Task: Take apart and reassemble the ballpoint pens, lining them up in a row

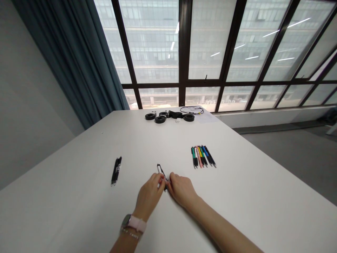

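Observation:
Between my two hands, a black and white pen (159,168) lies slanted at the near middle of the white table (86,211). My left hand (150,194) has its thumb and forefinger closed on the barrel from the left. From the other side my right hand (182,188) rests on the table with curled fingers, its fingertips pressed against the pen. The pen's middle is hidden by my fingers; its top and a bit of its lower end show. To the left, black pens (116,171) lie side by side. At the right lies a row of several coloured pens (202,156).
At the table's far end sit several black tape-like rolls (160,119), a thin black cable (193,110) in a loop, and a white sheet (207,117). Behind are large windows (205,38) and a blue curtain (79,56). The table's right edge drops to a grey floor (297,151).

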A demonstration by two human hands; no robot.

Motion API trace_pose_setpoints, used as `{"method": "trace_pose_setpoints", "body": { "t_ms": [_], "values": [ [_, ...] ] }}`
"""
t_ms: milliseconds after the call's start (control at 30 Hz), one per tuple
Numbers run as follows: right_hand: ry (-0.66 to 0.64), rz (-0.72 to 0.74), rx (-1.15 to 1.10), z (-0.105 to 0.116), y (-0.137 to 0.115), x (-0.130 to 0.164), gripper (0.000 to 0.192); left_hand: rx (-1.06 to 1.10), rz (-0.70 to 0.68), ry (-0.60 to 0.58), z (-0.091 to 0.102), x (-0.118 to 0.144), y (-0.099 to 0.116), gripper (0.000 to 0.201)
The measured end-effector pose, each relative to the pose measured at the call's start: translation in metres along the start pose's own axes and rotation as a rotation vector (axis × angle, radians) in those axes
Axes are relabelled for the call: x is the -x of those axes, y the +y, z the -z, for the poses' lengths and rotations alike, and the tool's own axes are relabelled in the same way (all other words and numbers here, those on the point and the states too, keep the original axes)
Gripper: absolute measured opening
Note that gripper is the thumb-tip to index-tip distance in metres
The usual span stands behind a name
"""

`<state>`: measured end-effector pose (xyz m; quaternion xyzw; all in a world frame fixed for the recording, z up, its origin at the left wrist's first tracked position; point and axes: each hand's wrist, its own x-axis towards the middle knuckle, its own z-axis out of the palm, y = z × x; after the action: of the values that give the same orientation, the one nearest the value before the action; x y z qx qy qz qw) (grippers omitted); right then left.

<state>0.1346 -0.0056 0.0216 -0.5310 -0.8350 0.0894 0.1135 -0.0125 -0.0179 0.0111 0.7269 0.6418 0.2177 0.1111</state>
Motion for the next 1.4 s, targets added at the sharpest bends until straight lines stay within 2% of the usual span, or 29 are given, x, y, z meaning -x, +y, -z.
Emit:
{"method": "trace_pose_setpoints", "body": {
  "t_ms": [300, 433, 700, 1033, 1400],
  "values": [
    [0.025, -0.103, -0.191, 0.009, 0.015, -0.003, 0.025, -0.044, -0.026, 0.036, -0.001, 0.001, 0.001, 0.020],
    [0.031, -0.042, -0.168, 0.007, 0.021, -0.005, 0.034, -0.051, -0.025, 0.017, 0.001, 0.002, 0.002, 0.019],
    [0.084, -0.023, -0.055, -0.010, 0.014, -0.010, 0.031, -0.050, -0.028, 0.015, -0.001, 0.003, 0.001, 0.021],
    [0.179, 0.030, -0.235, -0.021, 0.023, -0.011, 0.023, -0.085, -0.023, 0.040, -0.002, 0.002, 0.000, 0.024],
    [0.211, -0.001, -0.364, -0.016, 0.024, -0.006, 0.020, -0.159, -0.042, 0.038, -0.007, 0.001, -0.003, 0.030]
  ]
}}
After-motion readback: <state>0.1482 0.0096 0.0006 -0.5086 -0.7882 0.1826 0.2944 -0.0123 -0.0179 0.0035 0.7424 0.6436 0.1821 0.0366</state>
